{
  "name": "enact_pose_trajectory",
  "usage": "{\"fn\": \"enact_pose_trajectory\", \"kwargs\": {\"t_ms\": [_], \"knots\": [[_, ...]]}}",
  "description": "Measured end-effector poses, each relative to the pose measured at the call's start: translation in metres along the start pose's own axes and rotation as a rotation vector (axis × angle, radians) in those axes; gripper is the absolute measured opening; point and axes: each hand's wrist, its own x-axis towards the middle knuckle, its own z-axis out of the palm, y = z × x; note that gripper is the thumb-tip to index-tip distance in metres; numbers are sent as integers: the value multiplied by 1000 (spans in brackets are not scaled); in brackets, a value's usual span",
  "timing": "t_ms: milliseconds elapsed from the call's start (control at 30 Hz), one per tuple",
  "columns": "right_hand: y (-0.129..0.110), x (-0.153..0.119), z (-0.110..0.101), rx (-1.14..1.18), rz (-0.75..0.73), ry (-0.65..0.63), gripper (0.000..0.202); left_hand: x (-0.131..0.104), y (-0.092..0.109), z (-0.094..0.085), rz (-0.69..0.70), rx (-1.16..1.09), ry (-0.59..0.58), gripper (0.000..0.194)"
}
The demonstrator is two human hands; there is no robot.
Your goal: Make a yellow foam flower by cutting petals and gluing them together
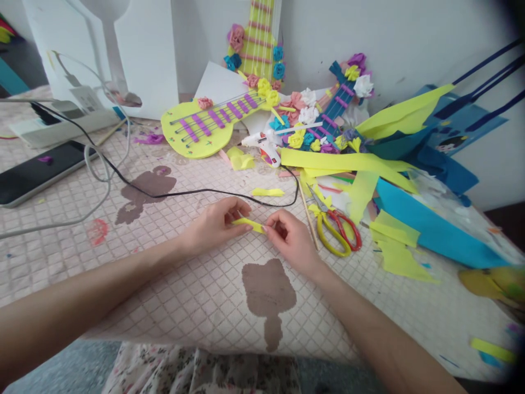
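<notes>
A narrow yellow paper strip is stretched between my hands above the middle of the quilted tablecloth. My left hand pinches its left end between thumb and fingers. At the strip's other end, my right hand grips it with curled fingers. Just beyond my hands lies another yellow strip, beside the black cord. Scissors with yellow and red handles rest to the right of my right hand, with a thin wooden stick between them.
A white glue gun lies behind, its black cord crossing the table. Paper guitars with paper flowers stand at the back. Yellow and blue paper covers the right side. A phone and a power strip are left.
</notes>
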Motion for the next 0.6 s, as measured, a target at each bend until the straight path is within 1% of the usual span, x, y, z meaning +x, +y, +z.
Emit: {"fn": "enact_pose_trajectory", "kwargs": {"t_ms": [167,267,367,433,500,567,600], "knots": [[-4,-4,4,89,-36,15,8,-2,3,-1,-87,-125,-72,24],[-5,-5,5,121,-14,23,10,-3,7,-1,-139,-224,-109,22],[-4,-4,5,257,70,-21,15,-4,10,-3,-180,-324,-107,18],[-3,-3,4,409,152,-60,24,-4,12,-4,-195,-357,-103,17],[-3,-1,2,513,215,-90,35,-4,12,-5,-201,-366,-103,17],[-4,0,0,523,236,-119,42,-3,11,-5,-200,-361,-107,17],[-5,0,0,509,234,-143,42,-3,11,-4,-200,-355,-110,18]]}}
